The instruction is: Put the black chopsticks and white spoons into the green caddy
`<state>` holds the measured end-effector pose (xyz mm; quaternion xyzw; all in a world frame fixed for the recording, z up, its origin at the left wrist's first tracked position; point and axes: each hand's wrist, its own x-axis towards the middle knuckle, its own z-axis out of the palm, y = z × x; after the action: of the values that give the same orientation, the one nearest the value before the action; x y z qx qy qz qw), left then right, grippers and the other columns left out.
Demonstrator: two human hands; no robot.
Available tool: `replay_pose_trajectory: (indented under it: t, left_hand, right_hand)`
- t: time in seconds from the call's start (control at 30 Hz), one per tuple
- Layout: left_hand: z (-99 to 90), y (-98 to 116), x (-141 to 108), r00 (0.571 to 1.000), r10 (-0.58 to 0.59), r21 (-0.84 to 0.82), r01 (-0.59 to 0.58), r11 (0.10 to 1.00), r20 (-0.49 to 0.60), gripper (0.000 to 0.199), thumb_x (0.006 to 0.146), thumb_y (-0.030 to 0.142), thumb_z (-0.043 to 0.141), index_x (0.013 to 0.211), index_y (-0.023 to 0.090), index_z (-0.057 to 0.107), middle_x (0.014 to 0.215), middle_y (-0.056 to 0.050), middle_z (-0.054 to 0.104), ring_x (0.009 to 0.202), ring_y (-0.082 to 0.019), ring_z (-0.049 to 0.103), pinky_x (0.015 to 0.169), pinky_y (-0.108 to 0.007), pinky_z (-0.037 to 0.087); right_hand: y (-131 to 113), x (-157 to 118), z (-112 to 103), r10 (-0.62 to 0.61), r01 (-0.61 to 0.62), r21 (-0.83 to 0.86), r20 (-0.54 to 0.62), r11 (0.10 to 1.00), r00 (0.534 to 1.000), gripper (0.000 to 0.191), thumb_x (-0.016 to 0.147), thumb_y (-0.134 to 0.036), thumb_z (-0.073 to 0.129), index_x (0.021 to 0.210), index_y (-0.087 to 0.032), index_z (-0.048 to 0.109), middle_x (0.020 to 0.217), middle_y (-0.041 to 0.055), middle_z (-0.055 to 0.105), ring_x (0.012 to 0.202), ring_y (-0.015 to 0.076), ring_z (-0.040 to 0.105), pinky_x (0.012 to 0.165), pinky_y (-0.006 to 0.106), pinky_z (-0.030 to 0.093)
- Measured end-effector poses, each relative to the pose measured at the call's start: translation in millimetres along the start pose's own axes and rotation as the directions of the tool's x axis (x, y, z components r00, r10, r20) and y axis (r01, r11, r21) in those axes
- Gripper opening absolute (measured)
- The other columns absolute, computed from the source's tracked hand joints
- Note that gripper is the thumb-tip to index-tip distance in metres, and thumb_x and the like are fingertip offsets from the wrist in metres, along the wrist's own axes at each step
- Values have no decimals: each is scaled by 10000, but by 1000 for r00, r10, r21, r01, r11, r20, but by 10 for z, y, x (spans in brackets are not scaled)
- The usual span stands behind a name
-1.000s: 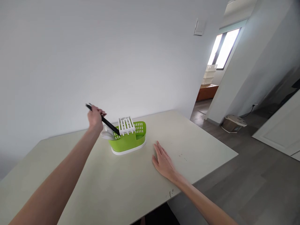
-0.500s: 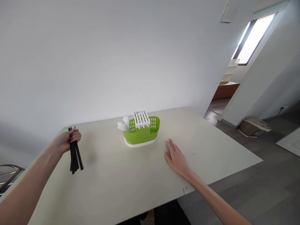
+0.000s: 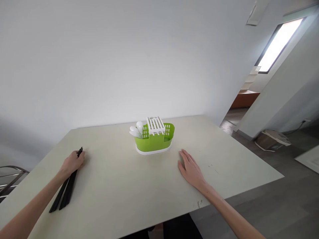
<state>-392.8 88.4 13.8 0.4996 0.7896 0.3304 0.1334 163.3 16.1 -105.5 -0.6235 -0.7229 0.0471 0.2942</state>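
Observation:
My left hand (image 3: 73, 162) is closed round a bundle of black chopsticks (image 3: 67, 191), low at the table's left side; their long ends slant toward the near left and their short ends poke out past my fingers. My right hand (image 3: 191, 169) lies flat on the table, fingers spread, with nothing in it. Between the hands, farther back, stands a green basket (image 3: 153, 142) on a white base. White spoons (image 3: 137, 130) lean out of its left end, and a white slatted rack (image 3: 156, 125) sits across its top.
The pale table (image 3: 124, 199) meets a white wall (image 3: 139, 66) at the back. A metal chair frame (image 3: 11, 181) is at the far left. On the floor at the right stands a lidded bin (image 3: 271, 140).
My left hand has come down to the table, and the chopsticks have swung from hanging to slanting toward the near left. The view has shifted slightly; my right hand stays flat.

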Motion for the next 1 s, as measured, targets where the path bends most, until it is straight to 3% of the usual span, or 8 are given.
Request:
replay_pose_trajectory:
  t: [0.1,0.2,0.33,0.4,0.47,0.6,0.73,1.0]
  left_hand:
    - [-7,-22,-1,1000,-2,224,3,975,-7,229,751,501,557,743,304,440,439,15,530,541,-347,631,547,-376,465]
    - [25,-52,1,993,117,298,-105,949,-24,213,748,495,523,793,297,457,589,-51,624,734,-407,688,666,-443,529]
    - [150,-167,5,952,301,341,-267,901,-49,230,728,468,514,828,261,511,1003,-193,730,1210,-460,618,1003,-566,497]
    - [201,-212,-6,947,315,330,-281,901,-53,275,732,454,528,903,241,559,1245,-221,700,1331,-462,546,1089,-621,428]
    - [216,-215,-33,959,284,279,-266,923,-26,313,742,439,556,980,240,591,1378,-195,663,1368,-446,528,1124,-638,388]
    - [148,-128,-107,987,162,73,-163,984,22,351,770,478,628,1041,255,620,1403,-147,675,1377,-400,544,1170,-564,372]
    - [54,-74,-150,998,-22,-245,6,969,-61,328,864,507,614,1059,243,631,1409,-121,673,1362,-341,579,1178,-485,397]
    - [18,164,-213,975,6,-365,-90,927,-224,246,993,429,486,1052,203,565,1356,-142,677,1296,-270,639,1098,-412,484]
  right_hand:
    - [5,2,5,-17,17,-3,-10,1000,1000,566,1058,-381,374,1589,-191,430,1633,128,455,1525,291,397,1230,514,391]
    - [-6,4,-9,-17,17,-17,-6,1000,1000,562,1057,-376,376,1582,-183,438,1631,129,458,1523,283,400,1234,499,387]
    - [-25,3,-36,0,1,-28,16,1000,1000,557,1057,-377,378,1569,-173,455,1628,128,463,1523,278,400,1232,479,394]
    - [-26,-1,-41,2,-2,-24,14,1000,1000,552,1059,-382,375,1560,-167,464,1629,127,462,1522,280,401,1228,483,399]
    - [-20,-6,-37,-1,2,-18,7,1000,1000,550,1059,-386,375,1553,-164,469,1626,129,466,1516,283,409,1226,490,401]
    - [0,-16,-17,-18,18,-9,-13,1000,1000,550,1052,-383,383,1550,-166,467,1616,139,477,1512,288,416,1231,507,394]
    - [11,-23,-7,-25,25,-1,-22,1000,999,549,1049,-376,383,1551,-173,465,1612,134,482,1505,290,426,1228,511,397]
    - [18,-30,-8,-30,30,14,-12,999,999,543,1045,-374,385,1545,-185,478,1606,128,489,1512,288,417,1229,518,392]
